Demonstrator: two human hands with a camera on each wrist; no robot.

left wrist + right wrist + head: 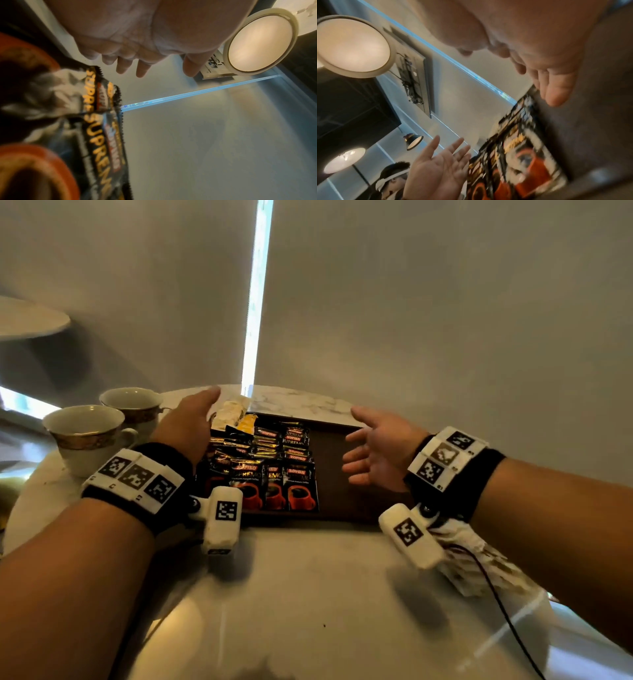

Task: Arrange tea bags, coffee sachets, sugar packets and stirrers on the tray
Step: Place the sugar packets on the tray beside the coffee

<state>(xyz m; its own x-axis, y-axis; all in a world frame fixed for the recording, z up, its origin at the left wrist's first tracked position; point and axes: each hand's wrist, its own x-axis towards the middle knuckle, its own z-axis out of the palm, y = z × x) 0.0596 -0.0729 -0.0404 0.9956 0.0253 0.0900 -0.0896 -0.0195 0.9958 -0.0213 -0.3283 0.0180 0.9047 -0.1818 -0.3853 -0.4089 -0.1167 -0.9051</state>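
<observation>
Head view: a dark brown tray (334, 474) is seen on a pale marbled round worktop (308, 594). Black coffee sachets (274, 470) printed with red cups are laid in overlapping rows over the left half of the tray; the right half is bare. Pale and yellow packets (236, 416) lie at the far left corner of the tray, beyond the sachets; their type cannot be told.

The left hand (188, 422) is held above the left edge of the tray, back upward, fingers extended toward the far side. Nothing is gripped by it. In the left wrist view the fingers (142, 67) are shown straight and spread, with the sachets (101, 128) below and close to the lens.

The right hand (380, 450) is held over the bare right half of the tray, palm turned toward the sachets, fingers loosely spread. Nothing is held. In the right wrist view the thumb and palm (556, 81) are shown relaxed beside the sachets (522, 155), and the left hand (440, 162) is seen with its palm exposed.

Two white cups (102, 426) with gold bands stand on the worktop to the left of the tray. A crumpled white item (479, 559) lies on the worktop under the right wrist.
</observation>
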